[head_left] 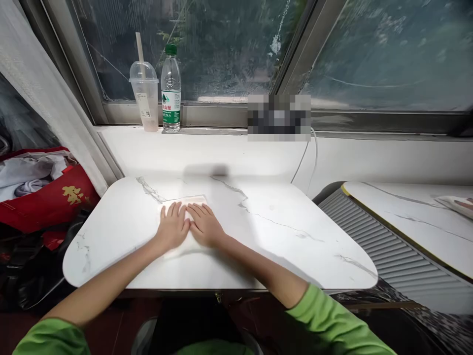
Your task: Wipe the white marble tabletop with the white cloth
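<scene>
A thin white cloth or tissue (197, 199) lies flat on the white marble-patterned table (281, 212), left of its middle. Pressed on it, my left hand (173, 228) is palm down with the fingers stretched forward. My right hand (204, 224) rests the same way beside it, its fingers angled to the left. The thumbs meet or nearly meet between the hands. Neither hand grasps anything, and the palms cover much of the white sheet.
On the window ledge stand a plastic cup with a straw (143, 98) and a water bottle (171, 93). A blurred-out patch (279, 118) sits right of them, with a white cable (316, 153) nearby. At left is a red bag (55, 197) of clothes; at right, a second marbled table (417, 212).
</scene>
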`<control>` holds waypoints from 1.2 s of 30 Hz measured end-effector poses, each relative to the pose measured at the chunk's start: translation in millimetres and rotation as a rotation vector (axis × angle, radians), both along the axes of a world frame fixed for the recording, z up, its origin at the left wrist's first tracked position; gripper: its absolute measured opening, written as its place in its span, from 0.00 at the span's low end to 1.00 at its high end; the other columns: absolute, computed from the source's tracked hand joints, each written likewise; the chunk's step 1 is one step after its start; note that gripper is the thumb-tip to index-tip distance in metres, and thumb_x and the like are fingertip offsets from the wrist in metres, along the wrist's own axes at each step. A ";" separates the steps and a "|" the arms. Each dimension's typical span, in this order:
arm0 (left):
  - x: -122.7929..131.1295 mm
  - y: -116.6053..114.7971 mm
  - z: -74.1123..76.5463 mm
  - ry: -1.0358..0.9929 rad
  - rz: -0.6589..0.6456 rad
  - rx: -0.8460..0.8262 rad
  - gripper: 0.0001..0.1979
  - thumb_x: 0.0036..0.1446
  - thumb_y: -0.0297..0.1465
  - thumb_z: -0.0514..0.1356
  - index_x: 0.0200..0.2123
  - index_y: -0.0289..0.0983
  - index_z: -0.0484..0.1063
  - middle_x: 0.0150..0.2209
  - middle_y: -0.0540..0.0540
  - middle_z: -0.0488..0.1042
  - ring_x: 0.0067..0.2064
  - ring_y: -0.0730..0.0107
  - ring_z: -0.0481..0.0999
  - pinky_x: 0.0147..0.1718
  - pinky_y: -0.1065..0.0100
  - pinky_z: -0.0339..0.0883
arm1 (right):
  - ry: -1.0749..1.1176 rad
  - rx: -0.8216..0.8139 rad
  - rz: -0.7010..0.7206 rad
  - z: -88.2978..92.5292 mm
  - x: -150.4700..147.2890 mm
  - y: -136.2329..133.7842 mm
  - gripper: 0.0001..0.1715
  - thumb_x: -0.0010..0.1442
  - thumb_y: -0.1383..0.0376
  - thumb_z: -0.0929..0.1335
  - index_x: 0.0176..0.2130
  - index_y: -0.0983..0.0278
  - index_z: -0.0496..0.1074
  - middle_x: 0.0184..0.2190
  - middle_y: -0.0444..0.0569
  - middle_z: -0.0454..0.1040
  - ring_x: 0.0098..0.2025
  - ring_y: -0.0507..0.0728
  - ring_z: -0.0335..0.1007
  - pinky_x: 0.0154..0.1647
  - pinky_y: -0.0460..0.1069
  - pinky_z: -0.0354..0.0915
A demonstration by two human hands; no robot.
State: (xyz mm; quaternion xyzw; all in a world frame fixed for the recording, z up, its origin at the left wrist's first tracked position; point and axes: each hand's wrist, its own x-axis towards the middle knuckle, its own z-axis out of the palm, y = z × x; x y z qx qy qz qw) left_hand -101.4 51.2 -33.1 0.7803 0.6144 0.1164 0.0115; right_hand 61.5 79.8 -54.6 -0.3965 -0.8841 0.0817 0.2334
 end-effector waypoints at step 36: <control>80.7 44.7 12.1 -0.131 -0.207 -0.074 0.22 0.71 0.34 0.49 0.64 0.35 0.64 0.69 0.37 0.62 0.72 0.55 0.57 0.72 0.44 0.44 | 0.038 0.264 -0.234 62.5 149.7 162.6 0.32 0.67 0.64 0.57 0.67 0.67 0.63 0.72 0.59 0.55 0.77 0.65 0.39 0.75 0.70 0.41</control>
